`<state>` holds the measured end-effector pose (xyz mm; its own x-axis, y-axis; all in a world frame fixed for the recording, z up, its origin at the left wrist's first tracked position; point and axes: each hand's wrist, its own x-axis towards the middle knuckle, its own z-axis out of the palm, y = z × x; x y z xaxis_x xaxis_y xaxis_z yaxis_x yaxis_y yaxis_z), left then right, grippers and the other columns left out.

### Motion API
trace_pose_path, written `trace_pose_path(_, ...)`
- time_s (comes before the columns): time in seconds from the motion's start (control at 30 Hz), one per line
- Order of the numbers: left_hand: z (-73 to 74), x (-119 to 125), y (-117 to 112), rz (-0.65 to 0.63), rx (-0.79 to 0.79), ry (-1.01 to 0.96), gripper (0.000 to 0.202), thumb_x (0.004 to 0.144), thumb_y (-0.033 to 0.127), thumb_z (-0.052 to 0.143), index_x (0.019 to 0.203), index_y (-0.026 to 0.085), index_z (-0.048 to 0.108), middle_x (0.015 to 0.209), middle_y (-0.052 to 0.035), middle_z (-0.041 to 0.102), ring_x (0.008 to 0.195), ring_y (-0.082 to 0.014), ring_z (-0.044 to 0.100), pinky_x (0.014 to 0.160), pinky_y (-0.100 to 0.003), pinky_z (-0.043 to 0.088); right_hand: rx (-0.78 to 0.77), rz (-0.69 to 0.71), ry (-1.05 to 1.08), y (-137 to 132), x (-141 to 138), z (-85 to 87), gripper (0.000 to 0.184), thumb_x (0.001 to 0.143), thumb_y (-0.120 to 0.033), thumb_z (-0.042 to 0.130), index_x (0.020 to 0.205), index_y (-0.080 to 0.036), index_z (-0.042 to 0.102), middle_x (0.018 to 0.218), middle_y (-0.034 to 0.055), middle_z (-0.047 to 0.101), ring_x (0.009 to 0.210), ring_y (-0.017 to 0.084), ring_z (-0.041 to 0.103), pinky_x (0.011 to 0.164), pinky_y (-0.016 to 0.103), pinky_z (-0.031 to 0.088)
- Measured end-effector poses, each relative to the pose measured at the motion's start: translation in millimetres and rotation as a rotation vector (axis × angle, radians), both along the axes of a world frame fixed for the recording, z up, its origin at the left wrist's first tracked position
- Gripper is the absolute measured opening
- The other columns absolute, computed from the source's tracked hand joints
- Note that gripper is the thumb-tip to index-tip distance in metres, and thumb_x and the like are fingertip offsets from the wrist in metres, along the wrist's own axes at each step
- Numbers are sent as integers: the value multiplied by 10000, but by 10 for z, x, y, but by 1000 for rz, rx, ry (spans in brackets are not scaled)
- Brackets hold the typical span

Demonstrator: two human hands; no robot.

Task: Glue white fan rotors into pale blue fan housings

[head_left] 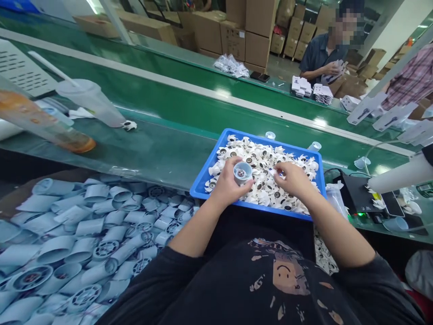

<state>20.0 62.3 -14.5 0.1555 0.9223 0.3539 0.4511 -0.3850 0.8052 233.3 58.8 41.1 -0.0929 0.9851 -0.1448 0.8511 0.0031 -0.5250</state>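
Note:
My left hand [227, 186] is wrapped round a pale blue fan housing [242, 171], a short tube whose open end faces up; a small motor with wires shows inside. Beneath both hands lies a blue tray [199, 180] heaped with white fan blades [264, 192], small impellers with dark round centres. Over the right half of this heap, my right hand [289, 178] has its thumb and fingers pinched together. A bit of white shows at the fingertips, probably a fan blade, but I cannot make out whether it is held.
Many pale blue housings [98, 192] fill a large bin at the left. A plastic cup with a straw [91, 101] and an orange-tinted bottle [43, 122] stand on the bench. A black box [355, 192] sits right of the tray. Across the green belt [189, 97], a person [321, 58] handles flat cartons.

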Motion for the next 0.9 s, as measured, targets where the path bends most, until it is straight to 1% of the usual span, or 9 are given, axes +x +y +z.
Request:
trace_pose_path(0.1, -32, -56, -192, -90, 98, 22, 574, 760, 282, 585, 1283, 171, 377, 1280, -165, 549, 1205, -286, 563, 1031, -459, 459, -58, 1, 408, -338, 73, 11, 410, 873, -463, 478, 1146, -171, 570, 1004, 87, 645, 836, 164, 621, 800, 340, 517)
trace_pose_path(0.2, 35, -33, -393, -268, 105, 113, 560, 805, 346, 634, 1306, 209, 423, 1267, -137, 589, 1188, -288, 581, 1012, -461, 484, -140, -2, 714, -593, 75, -76, 518, 796, -633, 497, 1026, -179, 593, 835, 48, 627, 657, 126, 582, 669, 298, 517)
trace_pose_path(0.27, 109, 15, -489, -344, 164, 170, 552, 783, 433, 704, 1255, 225, 505, 1195, -118, 635, 1127, -294, 608, 979, -468, 508, -175, -9, 840, -689, 59, -116, 517, 747, -661, 570, 951, -187, 603, 771, 26, 604, 614, 113, 554, 639, 285, 509)
trace_pose_path(0.4, 207, 96, -573, -340, 306, 179, 552, 804, 475, 703, 1260, 217, 530, 1175, -124, 665, 1095, -284, 636, 950, -459, 535, -158, -26, 954, -806, 30, -47, 432, 724, -574, 684, 942, -206, 628, 853, 24, 626, 688, 115, 558, 680, 277, 497)
trace_pose_path(0.47, 211, 112, -593, -370, 323, 172, 557, 838, 444, 677, 1316, 231, 485, 1228, -116, 665, 1121, -264, 644, 960, -433, 541, -38, 23, 837, -876, 9, 41, 320, 753, -439, 709, 978, -216, 663, 916, 33, 638, 764, 128, 565, 732, 285, 482)
trace_pose_path(0.53, 202, 125, -626, -399, 324, 178, 557, 857, 409, 661, 1346, 233, 460, 1248, -110, 668, 1126, -251, 653, 963, -417, 548, 170, 103, 550, -953, -18, 124, 221, 800, -317, 686, 1004, -231, 700, 942, 43, 623, 817, 143, 558, 760, 301, 461)
trace_pose_path(0.63, 199, 163, -717, -382, 342, 193, 478, 875, 321, 625, 1326, 226, 498, 1208, -99, 695, 1116, -250, 663, 982, -428, 546, 381, 184, 157, -1036, -67, 185, 148, 837, -281, 677, 967, -247, 740, 918, 51, 560, 816, 156, 528, 718, 305, 431)
trace_pose_path(0.77, 230, 232, -823, -268, 402, 172, 420, 872, 230, 600, 1287, 244, 538, 1169, -74, 714, 1102, -239, 672, 976, -418, 553, 387, 248, 106, -1031, -122, 149, 119, 845, -306, 692, 940, -267, 753, 855, 31, 493, 770, 140, 496, 656, 270, 409)
trace_pose_path(0.9, 227, 262, -802, -234, 434, 170, 453, 871, 238, 626, 1307, 247, 504, 1185, -77, 708, 1107, -235, 670, 970, -405, 553, 364, 200, 105, -988, -132, 114, 189, 881, -338, 648, 1039, -297, 742, 876, 39, 497, 805, 158, 506, 703, 299, 430)
